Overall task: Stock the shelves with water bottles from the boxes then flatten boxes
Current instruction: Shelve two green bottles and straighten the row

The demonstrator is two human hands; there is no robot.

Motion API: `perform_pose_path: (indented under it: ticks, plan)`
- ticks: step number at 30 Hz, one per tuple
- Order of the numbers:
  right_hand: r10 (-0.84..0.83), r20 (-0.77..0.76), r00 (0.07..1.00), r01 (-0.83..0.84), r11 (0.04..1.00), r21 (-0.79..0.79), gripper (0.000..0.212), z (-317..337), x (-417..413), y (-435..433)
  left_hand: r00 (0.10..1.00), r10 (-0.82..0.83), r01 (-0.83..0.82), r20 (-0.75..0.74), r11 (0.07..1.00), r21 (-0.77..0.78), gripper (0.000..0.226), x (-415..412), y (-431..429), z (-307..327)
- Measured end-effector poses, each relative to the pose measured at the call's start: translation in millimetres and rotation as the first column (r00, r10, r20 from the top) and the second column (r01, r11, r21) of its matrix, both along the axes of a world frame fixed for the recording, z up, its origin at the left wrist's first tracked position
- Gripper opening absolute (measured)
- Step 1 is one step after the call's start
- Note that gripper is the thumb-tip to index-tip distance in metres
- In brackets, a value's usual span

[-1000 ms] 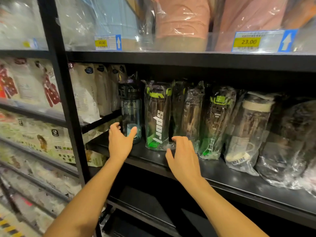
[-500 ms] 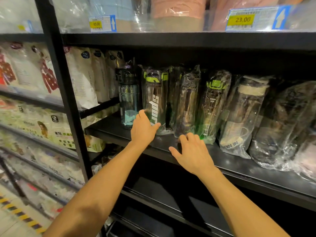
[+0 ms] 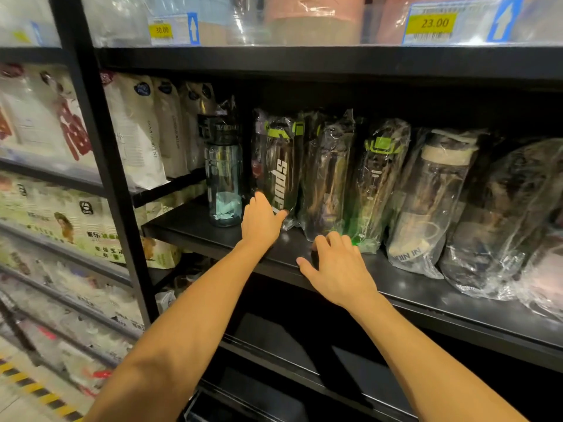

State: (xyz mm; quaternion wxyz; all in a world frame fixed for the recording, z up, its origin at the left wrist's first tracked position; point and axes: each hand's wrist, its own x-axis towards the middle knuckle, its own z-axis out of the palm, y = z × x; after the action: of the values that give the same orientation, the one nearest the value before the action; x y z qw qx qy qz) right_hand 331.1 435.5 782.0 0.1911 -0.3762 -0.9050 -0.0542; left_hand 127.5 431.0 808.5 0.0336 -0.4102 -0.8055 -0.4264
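A row of water bottles stands on a black shelf (image 3: 189,226). At the left is a bare blue-tinted bottle (image 3: 223,175) with a black lid. Beside it stands a plastic-wrapped green-lidded "sport" bottle (image 3: 278,166), then a dark wrapped bottle (image 3: 327,178), another green-lidded one (image 3: 377,184) and a cream-lidded clear bottle (image 3: 432,202). My left hand (image 3: 260,222) rests against the base of the "sport" bottle, fingers straight and thumb spread. My right hand (image 3: 338,269) lies flat on the shelf's front edge, fingertips near the dark wrapped bottle's base.
More wrapped bottles (image 3: 511,220) crowd the shelf's right end. Price tags (image 3: 434,24) hang on the shelf above, under wrapped pink goods. A black upright post (image 3: 100,166) divides off white packaged goods (image 3: 134,129) at the left. A lower black shelf (image 3: 274,336) sits beneath my arms.
My left hand moved right from the blue-tinted bottle to the base of the "sport" bottle. My right hand slid slightly right along the shelf edge.
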Motion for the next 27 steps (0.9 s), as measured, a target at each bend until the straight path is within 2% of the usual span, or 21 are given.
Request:
perform_pose_path:
  ticks: [2,5,7,9,11,12,14,16,19,21,24,27]
  plan:
    - [-0.003,-0.005,1.0,0.003,1.0,-0.013,0.055,1.7,-0.2,-1.0,0.998,-0.03,0.026,0.053,0.996,0.083,0.06,-0.2,-5.6,-1.5]
    - [-0.019,0.006,1.0,0.019,1.0,-0.014,0.057,3.2,-1.9,-2.1,0.991,-0.033,-0.009,0.127,0.949,0.315,0.056,-1.9,-25.0,-0.7]
    - [-0.021,0.003,1.0,0.021,1.0,-0.007,0.057,1.9,-1.4,-2.7,0.996,0.073,-0.086,0.048,0.894,0.439,0.044,-6.2,-39.9,0.5]
    - [-0.019,0.008,1.0,0.019,1.0,0.005,0.058,1.4,-0.5,-4.6,0.967,0.255,-0.217,0.0,0.821,0.528,0.063,-17.7,-53.3,0.3]
    - [-0.026,0.015,1.0,0.026,1.0,0.015,0.059,2.2,-0.4,-6.1,0.947,0.311,-0.31,0.076,0.829,0.465,0.098,-33.1,-58.4,1.8]
    - [-0.029,0.018,0.999,0.029,1.0,0.012,0.059,2.4,-0.3,-6.3,0.95,0.27,-0.31,0.156,0.872,0.379,0.112,-41.0,-58.3,4.4]
    - [-0.029,0.02,0.999,0.029,0.999,0.014,0.059,2.6,-0.5,-6.8,0.942,0.185,-0.242,0.279,0.952,0.187,0.127,-54.8,-56.6,8.9]
    - [-0.029,0.015,0.999,0.029,0.999,0.018,0.06,3.4,-0.1,-7.4,0.955,0.168,-0.187,0.245,0.981,0.059,0.126,-63.2,-54.0,8.7]
    - [-0.031,0.016,0.999,0.031,0.999,0.03,0.06,3.7,0.1,-7.4,0.968,0.2,-0.206,0.151,0.978,0.027,0.104,-64.7,-45.0,6.3]
    - [-0.029,0.015,0.999,0.029,0.999,0.032,0.06,3.1,-0.1,-6.5,0.973,0.181,-0.184,0.144,0.983,0.009,0.096,-59.3,-36.5,8.0]
    - [-0.029,0.01,1.0,0.029,0.999,0.027,0.06,3.1,-0.4,-6.2,0.978,0.148,-0.143,0.145,0.989,-0.044,0.099,-56.7,-21.2,11.6]
    - [-0.036,0.013,0.999,0.035,0.999,0.032,0.06,2.5,-0.7,-6.5,0.978,0.144,-0.13,0.153,0.987,-0.093,0.113,-63.8,-9.0,11.9]
